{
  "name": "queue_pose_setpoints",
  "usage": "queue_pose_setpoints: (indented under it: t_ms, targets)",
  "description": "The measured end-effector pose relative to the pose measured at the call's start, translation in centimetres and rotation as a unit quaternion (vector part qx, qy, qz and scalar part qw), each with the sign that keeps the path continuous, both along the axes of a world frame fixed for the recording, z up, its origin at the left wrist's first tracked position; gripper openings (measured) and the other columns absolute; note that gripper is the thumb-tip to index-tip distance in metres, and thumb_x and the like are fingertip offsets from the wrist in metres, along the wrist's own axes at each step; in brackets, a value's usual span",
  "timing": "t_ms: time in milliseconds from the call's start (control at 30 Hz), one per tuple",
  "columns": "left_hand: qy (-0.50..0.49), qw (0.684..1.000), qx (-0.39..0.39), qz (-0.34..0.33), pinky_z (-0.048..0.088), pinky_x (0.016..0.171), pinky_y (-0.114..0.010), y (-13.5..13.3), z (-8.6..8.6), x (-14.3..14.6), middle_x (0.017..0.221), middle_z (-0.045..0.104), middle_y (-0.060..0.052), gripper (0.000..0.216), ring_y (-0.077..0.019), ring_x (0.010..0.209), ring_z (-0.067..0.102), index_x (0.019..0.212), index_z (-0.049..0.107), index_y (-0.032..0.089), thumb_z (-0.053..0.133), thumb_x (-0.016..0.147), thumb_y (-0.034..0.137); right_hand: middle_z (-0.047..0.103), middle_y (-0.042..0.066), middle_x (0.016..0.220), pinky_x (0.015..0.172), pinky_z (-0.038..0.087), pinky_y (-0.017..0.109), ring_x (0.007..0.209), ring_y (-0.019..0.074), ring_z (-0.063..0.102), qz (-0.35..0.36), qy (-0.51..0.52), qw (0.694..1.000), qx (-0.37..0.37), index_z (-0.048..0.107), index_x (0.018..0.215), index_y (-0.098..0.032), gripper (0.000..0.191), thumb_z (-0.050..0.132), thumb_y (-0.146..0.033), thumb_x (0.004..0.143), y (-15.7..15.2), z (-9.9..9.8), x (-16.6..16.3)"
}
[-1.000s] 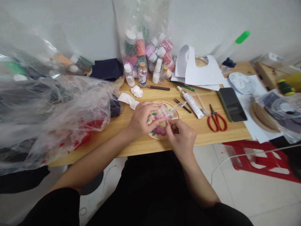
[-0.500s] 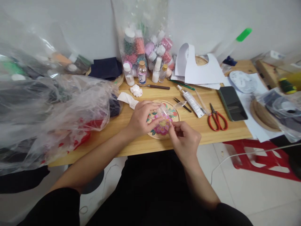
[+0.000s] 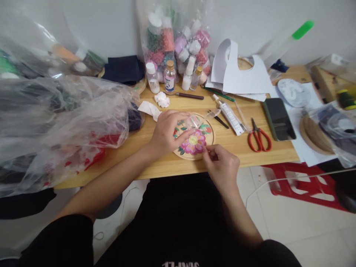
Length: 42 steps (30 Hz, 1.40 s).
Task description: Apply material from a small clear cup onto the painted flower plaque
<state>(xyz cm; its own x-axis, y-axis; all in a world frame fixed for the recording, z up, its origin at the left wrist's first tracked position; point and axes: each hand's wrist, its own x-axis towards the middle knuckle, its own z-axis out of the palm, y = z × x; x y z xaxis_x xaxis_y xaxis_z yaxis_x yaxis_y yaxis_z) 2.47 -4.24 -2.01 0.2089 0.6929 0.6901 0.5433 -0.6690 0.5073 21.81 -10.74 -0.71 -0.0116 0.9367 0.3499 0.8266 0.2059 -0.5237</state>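
A round wooden disc [image 3: 187, 156] with a painted or inlaid flower design lies on the table in front of me. Its pink and purple flower [image 3: 194, 141] has a yellow centre, with green leaves and red buds around it. Over the upper part of the disc, my left hand [image 3: 168, 131] is closed on a small clear plastic container [image 3: 192, 121]; what is inside cannot be made out. At the disc's lower right edge my right hand [image 3: 221, 163] is pinched, thumb and forefinger together by the petals. Anything between those fingertips is too small to name.
Behind the disc stand small bottles [image 3: 169, 76] and a bag of coloured jars [image 3: 157, 40]. To the right lie tweezers [image 3: 221, 120], a glue tube [image 3: 232, 116], red-handled pliers [image 3: 259, 139] and a phone [image 3: 279, 119]. A large plastic bag [image 3: 63, 115] covers the left side.
The clear container has moved up away from my right fingertips, uncovering the flower's centre. My right hand stays pinched near the disc's edge. The whole view has shifted slightly.
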Motion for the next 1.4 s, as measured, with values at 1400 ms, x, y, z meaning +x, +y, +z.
queue_pose_setpoints:
  t_ms: [1400]
  targets:
    - [0.005,0.997,0.046,-0.058,0.052,0.088,-0.039,-0.3,0.4,0.4,0.110,0.072,-0.010,0.040,-0.0223,0.102,0.067,0.114,0.052,0.021,0.072,0.081,0.033,0.061,-0.003,0.053,0.048,0.043,0.020,0.045,0.0085,0.053,-0.010,0.062,0.992,0.110,0.066,0.075,-0.018,0.014,0.061,-0.024,0.087,1.3,0.2,-1.7]
